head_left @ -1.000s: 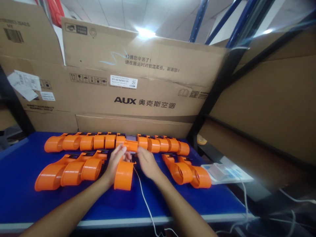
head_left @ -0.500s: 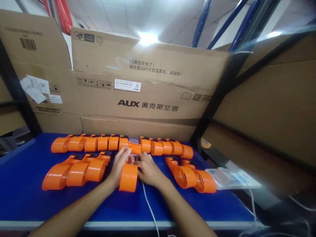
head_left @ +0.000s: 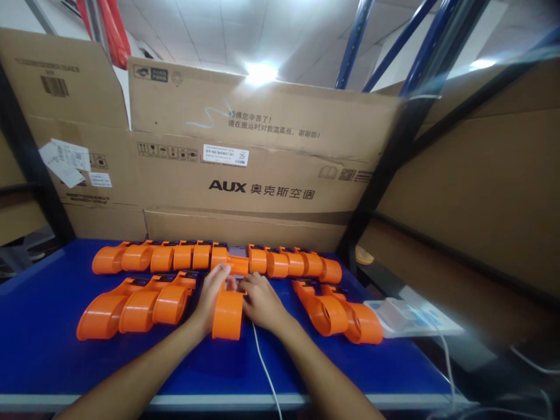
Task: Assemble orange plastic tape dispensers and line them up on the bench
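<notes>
- At centre, an orange part (head_left: 227, 315) is being gripped by the curled left hand (head_left: 210, 296).
- At right, the right hand (head_left: 261, 300) is being held curled, its hold unclear.

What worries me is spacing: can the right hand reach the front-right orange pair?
Probably yes: nothing visible blocks the right hand from that pair across the tabletop, though that hand seems busy at the held orange piece.

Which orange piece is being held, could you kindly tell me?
The orange piece at centre front, gripped in the left hand; the other orange pieces lie in rows on the blue table.
</notes>
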Demonstrator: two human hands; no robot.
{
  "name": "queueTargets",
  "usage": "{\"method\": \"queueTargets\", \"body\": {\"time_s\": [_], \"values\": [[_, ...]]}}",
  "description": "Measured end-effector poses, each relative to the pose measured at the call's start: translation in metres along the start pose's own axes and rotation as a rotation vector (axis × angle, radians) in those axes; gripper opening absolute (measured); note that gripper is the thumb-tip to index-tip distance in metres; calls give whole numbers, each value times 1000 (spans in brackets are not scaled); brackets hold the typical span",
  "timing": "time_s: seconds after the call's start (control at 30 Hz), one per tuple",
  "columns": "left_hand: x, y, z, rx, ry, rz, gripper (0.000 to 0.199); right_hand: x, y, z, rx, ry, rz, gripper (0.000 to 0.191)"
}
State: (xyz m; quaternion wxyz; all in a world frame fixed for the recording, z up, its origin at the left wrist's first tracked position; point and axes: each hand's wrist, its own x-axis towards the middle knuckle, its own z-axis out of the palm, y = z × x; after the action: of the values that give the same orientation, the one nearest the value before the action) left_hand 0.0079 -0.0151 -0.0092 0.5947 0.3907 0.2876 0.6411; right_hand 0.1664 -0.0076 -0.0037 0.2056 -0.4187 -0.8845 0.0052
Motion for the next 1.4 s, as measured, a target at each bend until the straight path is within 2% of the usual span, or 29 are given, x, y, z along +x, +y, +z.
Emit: {"method": "queueTargets", "body": {"time_s": [0.3,0.57,0.73,0.9,0.97,1.17,1.4], "values": [[-4,3,4,-1,-17,-22,41,-3,-1,3,-8,-47,-73,8],[-2,2,0,20,-42,-9,39,-1,-10,7,91,2,-108,11],[-3,2,0,23,-62,26,38,1,-2,1,450,148,56,8],[-5,4,2,102,-22,21,40,3,9,-10,814,458,217,19],[-5,3,2,113,-15,22,40,4,11,-14,918,536,247,26],[-4,3,2,77,3,8,41,6,11,-20,1041,587,275,33],[-6,8,7,53,8,-9,44,4,15,-24,981,627,285,30]]}}
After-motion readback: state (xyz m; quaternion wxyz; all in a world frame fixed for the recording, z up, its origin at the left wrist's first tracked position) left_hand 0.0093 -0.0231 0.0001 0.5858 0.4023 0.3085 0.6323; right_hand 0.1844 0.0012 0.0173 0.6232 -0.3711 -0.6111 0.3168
